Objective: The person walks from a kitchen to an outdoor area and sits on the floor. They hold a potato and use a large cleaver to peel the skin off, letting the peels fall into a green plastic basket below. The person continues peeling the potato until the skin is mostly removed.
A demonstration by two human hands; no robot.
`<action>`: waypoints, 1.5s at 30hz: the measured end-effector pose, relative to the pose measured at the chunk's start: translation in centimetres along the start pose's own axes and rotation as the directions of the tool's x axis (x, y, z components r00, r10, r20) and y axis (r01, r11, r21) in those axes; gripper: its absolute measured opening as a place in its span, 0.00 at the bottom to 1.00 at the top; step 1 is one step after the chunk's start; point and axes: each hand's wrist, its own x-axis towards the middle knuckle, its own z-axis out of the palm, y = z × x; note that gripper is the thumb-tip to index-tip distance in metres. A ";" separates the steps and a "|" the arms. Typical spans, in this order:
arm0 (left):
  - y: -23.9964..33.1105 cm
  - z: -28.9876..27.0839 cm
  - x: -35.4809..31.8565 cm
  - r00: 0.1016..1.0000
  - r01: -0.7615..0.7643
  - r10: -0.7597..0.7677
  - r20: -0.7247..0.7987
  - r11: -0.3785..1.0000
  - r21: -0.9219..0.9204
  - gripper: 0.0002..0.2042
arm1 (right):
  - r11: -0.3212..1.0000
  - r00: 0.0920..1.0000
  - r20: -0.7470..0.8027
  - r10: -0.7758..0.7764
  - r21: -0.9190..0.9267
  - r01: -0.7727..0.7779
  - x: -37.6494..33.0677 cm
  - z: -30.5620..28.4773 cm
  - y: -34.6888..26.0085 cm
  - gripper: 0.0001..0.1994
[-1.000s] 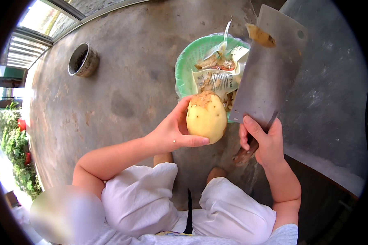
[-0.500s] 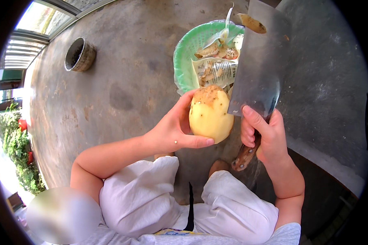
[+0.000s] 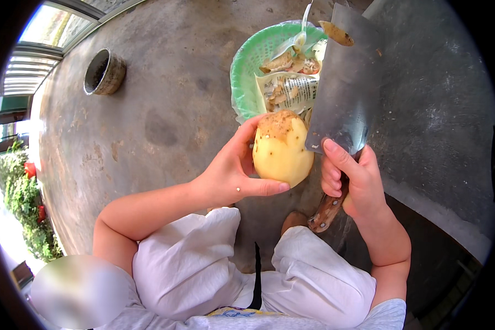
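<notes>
A large potato, mostly peeled to yellow flesh with brown skin left at its far end, is held in my left hand, thumb on the near side and fingers behind. My right hand grips a broad cleaver by its riveted wooden handle, the thumb resting at the base of the blade. The blade points away from me, its left edge beside the potato; whether they touch I cannot tell. A strip of peel sticks to the blade near its far end.
Beyond the potato stands a green basket lined with clear plastic, holding a printed wrapper and peelings; the cleaver covers its right side. A worn round pot is on the concrete floor at far left. Green plants show at the left edge.
The view has shifted slightly, so the basket and pot appear a little up and left. Both hands keep their grips, and the potato and cleaver hold nearly the same pose.
</notes>
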 end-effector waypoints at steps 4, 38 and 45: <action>-0.3 -0.2 0.1 1.000 -0.010 0.010 0.001 1.000 0.010 0.48 | 1.000 1.000 0.022 0.004 0.017 -0.005 0.3 -0.3 0.7 0.13; -1.0 0.4 0.5 0.978 -0.184 0.199 -0.061 0.963 0.196 0.48 | 0.993 0.996 -0.024 -0.088 0.071 0.090 -0.4 -0.4 2.0 0.08; -1.4 0.4 0.3 0.978 -0.175 0.196 -0.077 0.958 0.225 0.49 | 0.971 0.996 0.056 0.063 0.225 -0.074 -0.4 -0.4 2.0 0.10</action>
